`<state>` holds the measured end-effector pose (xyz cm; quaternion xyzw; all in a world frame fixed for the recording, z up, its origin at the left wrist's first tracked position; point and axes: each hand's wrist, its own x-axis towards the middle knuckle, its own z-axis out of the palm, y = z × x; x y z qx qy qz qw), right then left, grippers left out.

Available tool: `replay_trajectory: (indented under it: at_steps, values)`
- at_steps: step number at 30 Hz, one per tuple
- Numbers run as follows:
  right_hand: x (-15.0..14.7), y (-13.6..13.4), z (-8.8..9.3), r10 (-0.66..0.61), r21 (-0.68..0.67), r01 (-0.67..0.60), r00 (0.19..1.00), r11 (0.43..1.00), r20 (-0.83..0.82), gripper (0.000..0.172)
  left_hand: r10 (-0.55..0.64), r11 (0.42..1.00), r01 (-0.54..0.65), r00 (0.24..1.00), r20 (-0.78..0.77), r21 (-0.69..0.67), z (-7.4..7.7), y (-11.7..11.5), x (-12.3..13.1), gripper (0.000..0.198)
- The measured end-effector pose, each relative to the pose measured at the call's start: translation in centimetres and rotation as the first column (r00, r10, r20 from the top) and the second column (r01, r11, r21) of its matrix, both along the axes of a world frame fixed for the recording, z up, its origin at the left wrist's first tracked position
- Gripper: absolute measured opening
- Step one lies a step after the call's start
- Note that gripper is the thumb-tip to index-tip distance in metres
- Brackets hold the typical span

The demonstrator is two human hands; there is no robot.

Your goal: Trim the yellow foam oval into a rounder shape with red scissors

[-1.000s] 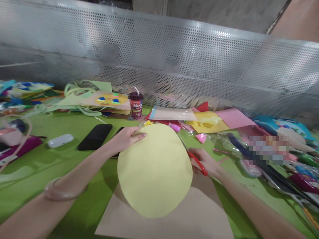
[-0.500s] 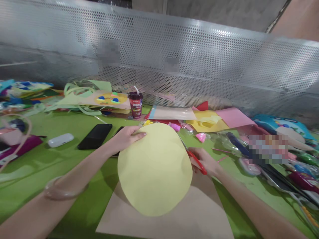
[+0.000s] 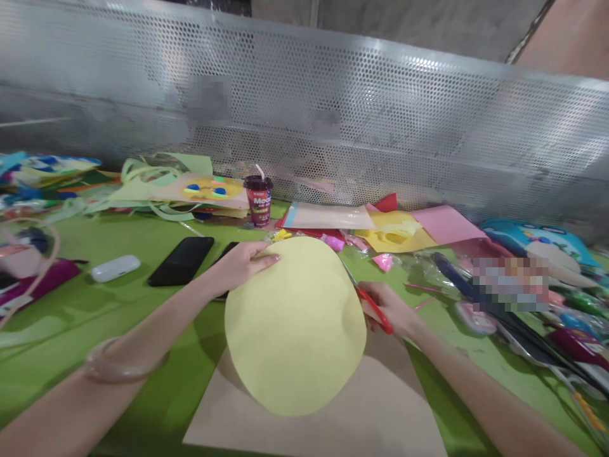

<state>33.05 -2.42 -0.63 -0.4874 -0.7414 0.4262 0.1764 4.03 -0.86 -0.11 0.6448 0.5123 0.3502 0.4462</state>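
Note:
A pale yellow, roughly round sheet of paper [image 3: 295, 330] is held up in front of me, over a larger beige sheet [image 3: 380, 412] lying on the table. My left hand [image 3: 254, 259] pinches the yellow paper at its upper left edge, thumb on the near face. In my right hand [image 3: 387, 304] is a pair of scissors [image 3: 375, 311] with red handles, the fingers closed around them. The blades lie along the paper's upper right edge and point up and left; the paper partly hides them.
On the green table [image 3: 137, 317], a black phone [image 3: 181, 261] and a white case [image 3: 115, 268] lie left. Behind stand a drink cup [image 3: 259, 202] with a straw and a perforated metal panel [image 3: 304, 120]. Coloured sheets [image 3: 447, 224] lie at the back; wrapped packets and tools crowd the right.
The yellow paper has shifted very slightly, its right edge a little inward. The scissors have moved a touch left; both hands keep their grip.

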Motion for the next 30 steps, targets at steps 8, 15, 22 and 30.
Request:
replay_trajectory:
  at_steps: [8, 15, 22, 30]
  values:
    - [0.35, 0.15, -0.35, 0.016, 0.002, -0.016, 1.000, 1.000, -0.011, 0.007, -0.010, 1.000, 0.010, 1.000, 0.025, -0.013, -0.01, 0.05, -0.09, 0.035]
    - [0.34, 0.05, -0.27, 0.019, 0.016, -0.019, 1.000, 1.000, 0.009, 0.007, 0.001, 1.000, -0.001, 1.000, 0.002, -0.015, 0.12, -0.02, -0.11, 0.036]
    - [0.24, 0.03, -0.11, 0.012, 0.030, -0.013, 0.999, 0.999, 0.036, 0.012, 0.008, 1.000, -0.009, 1.000, -0.019, -0.018, 0.29, -0.17, -0.02, 0.039]
    - [0.27, 0.04, -0.34, 0.003, 0.035, -0.004, 1.000, 0.999, 0.031, 0.014, 0.007, 1.000, -0.007, 0.999, -0.043, 0.005, 0.34, -0.16, -0.05, 0.037]
